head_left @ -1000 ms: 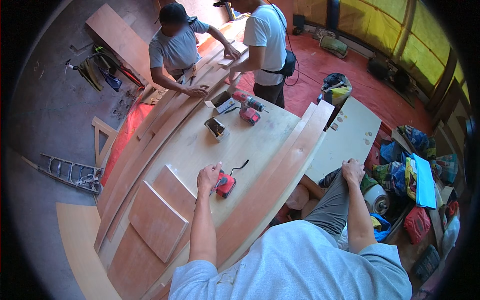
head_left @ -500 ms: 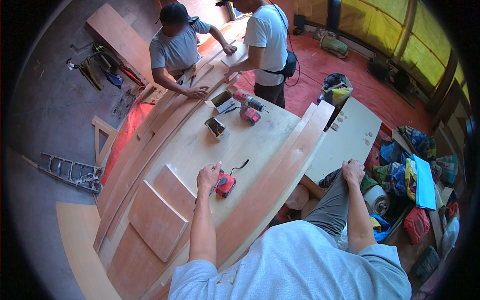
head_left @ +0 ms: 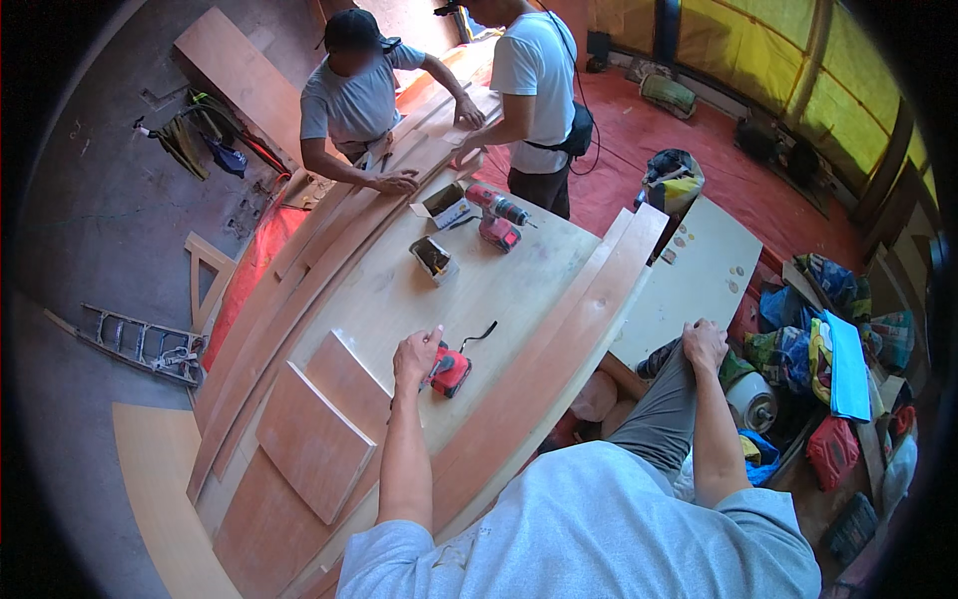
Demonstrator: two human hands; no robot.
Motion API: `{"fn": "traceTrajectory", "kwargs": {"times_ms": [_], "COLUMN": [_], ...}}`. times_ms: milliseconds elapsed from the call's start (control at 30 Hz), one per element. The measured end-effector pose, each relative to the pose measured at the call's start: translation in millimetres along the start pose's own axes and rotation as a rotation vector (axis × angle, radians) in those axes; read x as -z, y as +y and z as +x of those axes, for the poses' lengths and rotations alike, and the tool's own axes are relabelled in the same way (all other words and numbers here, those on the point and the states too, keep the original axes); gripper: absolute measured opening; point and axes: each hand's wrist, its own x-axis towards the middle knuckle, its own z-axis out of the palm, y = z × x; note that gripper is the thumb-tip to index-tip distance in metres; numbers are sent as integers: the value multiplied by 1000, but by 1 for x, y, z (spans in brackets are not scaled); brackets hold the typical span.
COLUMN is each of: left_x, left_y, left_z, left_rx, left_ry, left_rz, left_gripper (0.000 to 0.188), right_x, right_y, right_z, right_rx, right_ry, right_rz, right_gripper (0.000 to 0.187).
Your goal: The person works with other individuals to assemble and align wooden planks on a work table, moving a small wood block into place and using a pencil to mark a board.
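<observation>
My left hand (head_left: 416, 357) is closed around a red and black cordless drill (head_left: 452, 371) that rests on the pale worktop (head_left: 519, 265). A black strap trails from the drill across the wood. My right hand (head_left: 706, 344) lies on my bent knee in grey trousers (head_left: 667, 394), fingers curled in, with no tool showing. Beyond the left hand stand a small open box (head_left: 433, 260) of dark bits, a second open carton (head_left: 445, 205) and another red cordless drill (head_left: 498, 218). Two square wooden panels (head_left: 316, 439) lie stacked left of my left forearm.
Long wooden strips (head_left: 289, 290) run along the worktop's left side, and more boards (head_left: 559, 344) along its right. Across it, two people (head_left: 354, 105) (head_left: 534, 90) handle boards. A ladder (head_left: 145, 344) lies at left; bags and a blue folder (head_left: 846, 364) crowd the right.
Both of my hands keep their places. At the far end, the co-workers' hands have shifted slightly nearer along with a light board between them.
</observation>
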Motion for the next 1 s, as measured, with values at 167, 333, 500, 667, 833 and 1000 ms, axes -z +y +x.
{"fn": "traceTrajectory", "kwargs": {"times_ms": [167,333,500,667,833,1000], "left_x": [-1,1,0,-3,1,-2], "left_y": [-1,1,-1,-8,-7,-8], "left_z": [2,1,2,2,0,-1], "left_rx": [-2,-2,18,23,21,35], "left_ry": [-15,-23,-27,10,-56,-10], "left_rz": [4,7,-22,-50,-53,-65], "left_gripper": [69,69,67,68,68,71], "right_x": [3,6,8,10,6,0], "right_y": [0,1,0,-3,-4,-3], "right_z": [-2,-4,-4,-7,-8,-3], "right_rx": [20,32,23,45,71,48], "right_ry": [5,-13,8,11,14,10], "right_rz": [6,11,13,-38,-30,-52], "right_gripper": [51,54,53,52,49,49]}}
